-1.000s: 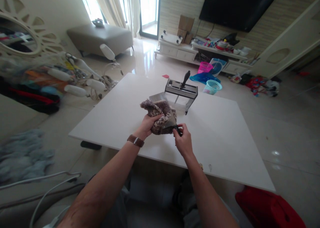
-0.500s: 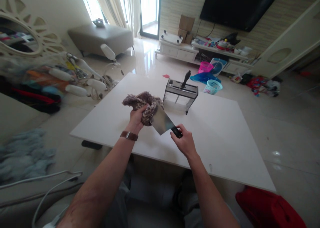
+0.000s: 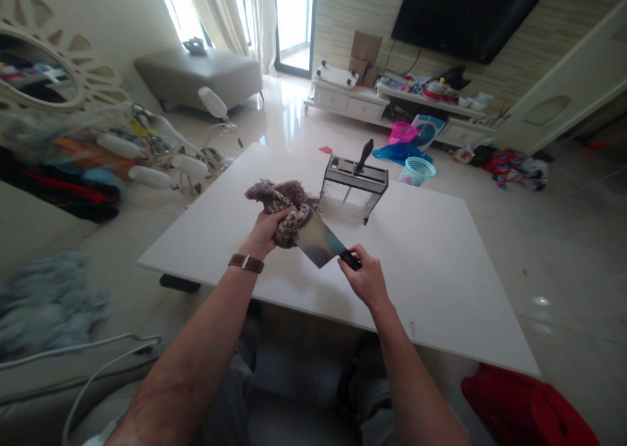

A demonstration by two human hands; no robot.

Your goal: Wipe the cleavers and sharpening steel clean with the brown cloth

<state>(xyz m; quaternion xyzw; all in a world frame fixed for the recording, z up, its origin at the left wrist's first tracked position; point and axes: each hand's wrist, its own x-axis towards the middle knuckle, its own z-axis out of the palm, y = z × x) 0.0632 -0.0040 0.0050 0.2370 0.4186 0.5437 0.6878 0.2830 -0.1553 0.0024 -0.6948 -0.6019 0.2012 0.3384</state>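
My left hand (image 3: 267, 229) is closed on a bunched brown-and-white fuzzy cloth (image 3: 284, 201), which is folded over the far end of a cleaver's blade. That cleaver (image 3: 319, 238) has a wide, shiny metal blade and a black handle. My right hand (image 3: 363, 273) grips the handle, holding the blade tilted above the white table (image 3: 431, 263). Behind the cleaver stands a knife block (image 3: 355, 172) with clear sides and a dark slotted top. One black-handled utensil (image 3: 365, 153) sticks up out of it. The blade's far end is hidden by the cloth.
Past the table's far edge, a light-blue basket (image 3: 417, 170) and a pink basket (image 3: 402, 132) sit on the floor. A fallen lamp (image 3: 189, 165) with white shades lies to the left. A red object (image 3: 529, 407) is near the front right corner.
My left hand and the cloth have shifted slightly along the blade, and the cloth's folds have changed. The cleaver and my right hand have moved slightly right.
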